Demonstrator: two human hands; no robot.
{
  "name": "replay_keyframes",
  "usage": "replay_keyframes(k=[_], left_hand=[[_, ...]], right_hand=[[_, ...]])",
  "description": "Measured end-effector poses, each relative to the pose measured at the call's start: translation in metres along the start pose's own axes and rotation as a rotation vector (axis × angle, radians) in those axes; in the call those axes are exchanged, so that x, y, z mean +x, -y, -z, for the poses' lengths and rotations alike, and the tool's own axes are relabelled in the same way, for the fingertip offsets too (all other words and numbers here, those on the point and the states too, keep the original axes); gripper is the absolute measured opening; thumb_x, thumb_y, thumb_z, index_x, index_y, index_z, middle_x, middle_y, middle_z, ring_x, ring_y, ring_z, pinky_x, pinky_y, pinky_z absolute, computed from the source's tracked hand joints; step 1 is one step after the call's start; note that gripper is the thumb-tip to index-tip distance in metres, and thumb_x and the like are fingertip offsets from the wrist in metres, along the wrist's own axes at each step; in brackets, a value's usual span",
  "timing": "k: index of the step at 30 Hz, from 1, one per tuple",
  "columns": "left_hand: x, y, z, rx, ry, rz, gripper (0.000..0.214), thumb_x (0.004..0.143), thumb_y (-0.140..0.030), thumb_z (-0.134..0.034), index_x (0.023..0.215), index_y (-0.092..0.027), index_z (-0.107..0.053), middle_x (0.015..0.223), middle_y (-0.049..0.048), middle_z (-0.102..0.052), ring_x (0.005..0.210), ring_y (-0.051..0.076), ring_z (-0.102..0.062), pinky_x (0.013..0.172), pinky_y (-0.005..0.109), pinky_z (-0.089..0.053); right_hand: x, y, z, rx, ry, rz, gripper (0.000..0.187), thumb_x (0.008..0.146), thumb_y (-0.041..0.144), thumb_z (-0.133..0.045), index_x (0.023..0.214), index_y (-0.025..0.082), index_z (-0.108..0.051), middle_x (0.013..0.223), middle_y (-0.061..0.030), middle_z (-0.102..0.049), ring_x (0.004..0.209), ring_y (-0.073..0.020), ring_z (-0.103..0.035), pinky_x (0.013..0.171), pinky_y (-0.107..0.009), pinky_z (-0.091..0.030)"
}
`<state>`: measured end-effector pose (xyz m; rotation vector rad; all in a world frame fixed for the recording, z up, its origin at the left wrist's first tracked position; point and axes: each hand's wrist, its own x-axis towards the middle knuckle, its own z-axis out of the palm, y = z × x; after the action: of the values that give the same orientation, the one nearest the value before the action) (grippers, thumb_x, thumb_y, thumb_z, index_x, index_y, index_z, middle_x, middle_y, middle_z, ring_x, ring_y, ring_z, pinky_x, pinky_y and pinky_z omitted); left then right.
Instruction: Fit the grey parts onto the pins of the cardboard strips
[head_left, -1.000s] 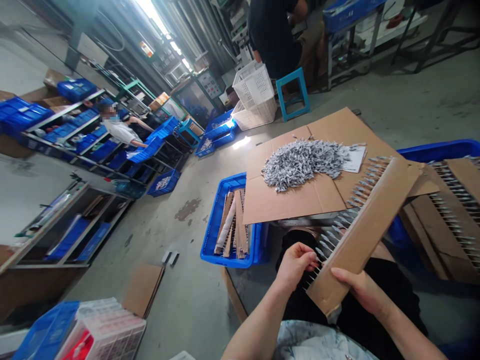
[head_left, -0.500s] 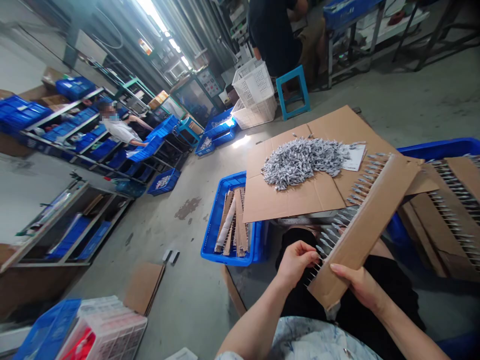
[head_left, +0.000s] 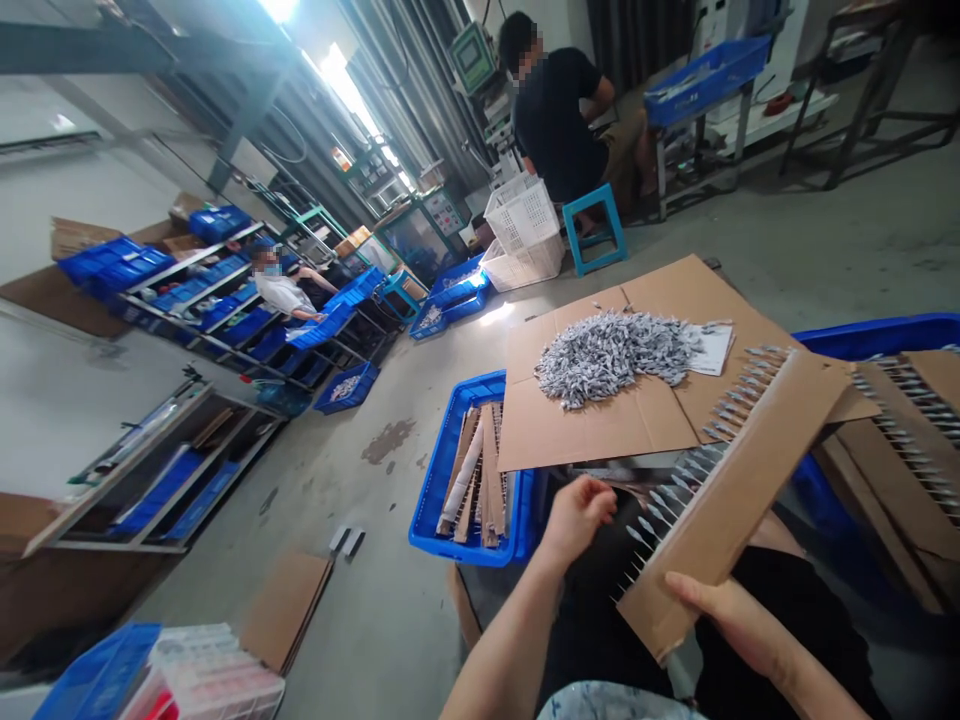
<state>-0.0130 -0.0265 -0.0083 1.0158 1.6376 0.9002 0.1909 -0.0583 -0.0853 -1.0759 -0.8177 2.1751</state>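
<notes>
My right hand (head_left: 739, 615) grips the lower end of a long cardboard strip (head_left: 720, 515), thumb on its face and fingers behind. The strip slants up to the right. Thin pins stick out along its left edge; most carry small grey pointed pieces (head_left: 679, 480), and the lowest few pins are bare. Left of these pins, apart from the strip, is my left hand (head_left: 579, 515), its fingers curled together; whether anything is in them is hidden. A heap of similar grey pieces (head_left: 615, 355) lies on a cardboard sheet (head_left: 592, 435) beyond my hands.
A blue crate (head_left: 420, 530) with pinned strips stands left of the cardboard sheet, and another blue crate (head_left: 877, 325) with loaded strips is at the right. A white paper (head_left: 712, 352) touches the heap. Two people work farther off, one near a blue stool (head_left: 596, 225).
My left hand has drawn away from the strip's lower pins, up and to the left. The right hand keeps its hold on the strip. The head view has tilted upward slightly.
</notes>
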Motion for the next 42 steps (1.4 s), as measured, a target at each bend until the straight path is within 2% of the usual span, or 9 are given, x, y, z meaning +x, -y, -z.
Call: replay_keyframes(k=[4,9,13,18,22,25,28,33,42], left_hand=[[0.056,-0.043,0.026,0.430,-0.269,-0.207,0.011,0.082,-0.031,-0.062,0.081,-0.020,-0.064,0.071,0.0019,-0.065,0.066,0.017,-0.061,0.067,0.028,-0.046],[0.110,-0.068,0.032,0.582,-0.325,-0.270,0.011,0.083,-0.015,-0.058,0.088,-0.023,-0.064,0.100,0.0056,-0.064,0.094,0.021,-0.060,0.085,0.032,-0.042],[0.119,-0.065,0.031,0.663,-0.297,-0.266,0.012,0.082,-0.014,-0.059,0.086,-0.023,-0.065,0.106,0.0068,-0.061,0.099,0.023,-0.058,0.090,0.034,-0.040],[0.092,-0.062,0.033,0.652,-0.292,-0.220,0.016,0.086,-0.018,-0.055,0.098,-0.022,-0.065,0.105,0.0085,-0.061,0.098,0.023,-0.059,0.088,0.034,-0.042],[0.032,-0.045,0.024,0.513,-0.242,-0.161,0.020,0.091,-0.030,-0.048,0.095,-0.019,-0.064,0.082,0.0045,-0.063,0.075,0.016,-0.062,0.071,0.028,-0.049],[-0.021,-0.027,0.010,-0.045,-0.108,-0.013,0.032,0.084,-0.048,-0.057,0.089,-0.017,-0.061,0.071,0.0012,-0.061,0.063,0.013,-0.060,0.059,0.023,-0.048],[-0.056,-0.015,-0.006,-0.336,-0.063,0.164,0.041,0.068,-0.052,-0.072,0.083,-0.015,-0.059,0.074,0.0023,-0.065,0.059,0.010,-0.059,0.052,0.019,-0.043],[-0.063,-0.006,-0.023,-0.411,-0.003,0.303,0.042,0.062,-0.047,-0.077,0.079,-0.013,-0.058,0.072,0.0045,-0.067,0.055,0.009,-0.059,0.049,0.018,-0.039],[-0.060,0.004,-0.025,-0.448,0.033,0.296,0.036,0.069,-0.044,-0.075,0.077,-0.013,-0.057,0.074,0.0054,-0.068,0.056,0.008,-0.058,0.052,0.018,-0.039]], right_hand=[[0.004,-0.002,0.002,0.017,0.010,0.004,0.046,0.065,0.050,-0.079,0.096,0.018,-0.070,0.095,-0.0079,-0.077,0.098,-0.0340,-0.067,0.089,-0.043,-0.052],[0.007,-0.003,0.004,0.043,-0.007,-0.011,0.049,0.060,0.050,-0.082,0.095,0.018,-0.070,0.092,-0.0068,-0.078,0.098,-0.0349,-0.067,0.091,-0.044,-0.052],[0.004,-0.005,0.004,0.044,0.017,-0.018,0.048,0.060,0.050,-0.082,0.095,0.018,-0.072,0.095,-0.0074,-0.078,0.100,-0.0354,-0.066,0.092,-0.046,-0.051],[-0.002,-0.002,0.001,0.040,0.008,-0.011,0.044,0.062,0.047,-0.082,0.094,0.020,-0.072,0.095,-0.0069,-0.078,0.100,-0.0358,-0.067,0.095,-0.051,-0.048],[-0.008,0.001,-0.002,0.048,0.003,-0.008,0.040,0.063,0.046,-0.081,0.095,0.021,-0.072,0.095,-0.0076,-0.078,0.098,-0.0351,-0.067,0.095,-0.052,-0.048],[-0.012,-0.001,-0.001,0.036,-0.023,-0.005,0.039,0.064,0.044,-0.081,0.095,0.022,-0.072,0.096,-0.0074,-0.077,0.098,-0.0343,-0.067,0.093,-0.051,-0.049],[-0.014,-0.004,0.003,0.006,-0.065,0.017,0.035,0.066,0.042,-0.080,0.095,0.023,-0.072,0.094,-0.0059,-0.077,0.096,-0.0332,-0.066,0.092,-0.050,-0.049],[-0.015,-0.005,0.006,0.008,-0.072,0.043,0.029,0.070,0.042,-0.076,0.092,0.024,-0.073,0.091,-0.0053,-0.077,0.092,-0.0324,-0.067,0.087,-0.049,-0.051],[-0.016,-0.007,0.005,0.001,-0.068,0.057,0.025,0.073,0.038,-0.073,0.095,0.027,-0.071,0.092,-0.0049,-0.077,0.092,-0.0318,-0.067,0.087,-0.049,-0.051]])
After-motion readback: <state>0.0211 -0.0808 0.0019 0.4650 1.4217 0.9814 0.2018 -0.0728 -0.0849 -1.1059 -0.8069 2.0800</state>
